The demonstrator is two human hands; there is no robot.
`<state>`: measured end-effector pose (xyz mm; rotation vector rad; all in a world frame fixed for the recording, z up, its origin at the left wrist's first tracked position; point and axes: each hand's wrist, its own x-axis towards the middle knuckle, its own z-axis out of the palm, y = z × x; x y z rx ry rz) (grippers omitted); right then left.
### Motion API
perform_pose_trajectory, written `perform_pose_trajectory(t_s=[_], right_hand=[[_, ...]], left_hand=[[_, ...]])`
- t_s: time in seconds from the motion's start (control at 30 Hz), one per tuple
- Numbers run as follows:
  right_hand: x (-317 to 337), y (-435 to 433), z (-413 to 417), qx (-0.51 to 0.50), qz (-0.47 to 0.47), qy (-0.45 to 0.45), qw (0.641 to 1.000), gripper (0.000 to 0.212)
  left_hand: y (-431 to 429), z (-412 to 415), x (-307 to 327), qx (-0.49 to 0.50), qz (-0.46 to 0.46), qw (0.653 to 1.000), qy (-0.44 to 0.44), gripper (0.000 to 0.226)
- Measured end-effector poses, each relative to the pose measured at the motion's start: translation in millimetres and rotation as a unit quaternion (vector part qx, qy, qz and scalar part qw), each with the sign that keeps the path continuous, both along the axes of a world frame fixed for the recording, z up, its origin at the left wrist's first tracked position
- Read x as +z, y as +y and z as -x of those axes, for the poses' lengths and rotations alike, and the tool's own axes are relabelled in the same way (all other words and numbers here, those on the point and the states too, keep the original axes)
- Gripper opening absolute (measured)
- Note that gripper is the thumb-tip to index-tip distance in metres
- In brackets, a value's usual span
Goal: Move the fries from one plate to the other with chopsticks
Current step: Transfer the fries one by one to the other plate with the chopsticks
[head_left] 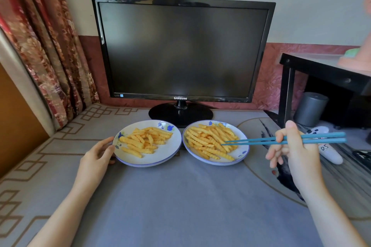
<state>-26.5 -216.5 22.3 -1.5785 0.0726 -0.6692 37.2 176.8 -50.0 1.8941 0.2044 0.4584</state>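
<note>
Two white plates with blue flower prints stand side by side on the grey cloth. The left plate (160, 157) and the right plate (242, 151) each carry a heap of crinkle-cut fries, the left fries (145, 139) and the right fries (210, 142). My left hand (97, 154) grips the left plate's near-left rim. My right hand (292, 146) holds a pair of blue chopsticks (259, 141). Their tips lie level over the right plate's fries, close together, with no fry between them.
A black monitor (180, 50) on its stand (180, 113) rises just behind the plates. A black side table (321, 70), a grey cylinder (310, 109) and a white remote (329, 151) sit at the right. A patterned curtain (46, 50) hangs at the left.
</note>
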Motion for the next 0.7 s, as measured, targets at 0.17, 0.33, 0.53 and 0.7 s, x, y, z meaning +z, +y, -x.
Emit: perform_pose_trajectory(t_s=[0.17,0.33,0.53,0.7], right_hand=[[1.3,-0.6,3.4,0.012,0.005,0.004,1.000,0.043],[10.0,7.2,1.0,0.023,0.001,-0.013,1.000,0.042],[17.0,39.8,-10.3,0.076,-0.012,-0.033,0.996,0.042],[20.8,80.0,-27.7,0.151,-0.005,-0.019,0.988,0.043]], left_hand=[[-2.0,1.7,1.4,0.001,-0.002,1.000,-0.003,0.027],[-2.0,1.4,1.5,-0.003,0.000,1.000,-0.004,0.028],[-0.7,0.0,0.0,-0.004,-0.001,1.000,-0.004,0.027],[-1.2,-0.6,0.7,0.001,-0.004,1.000,-0.001,0.028]])
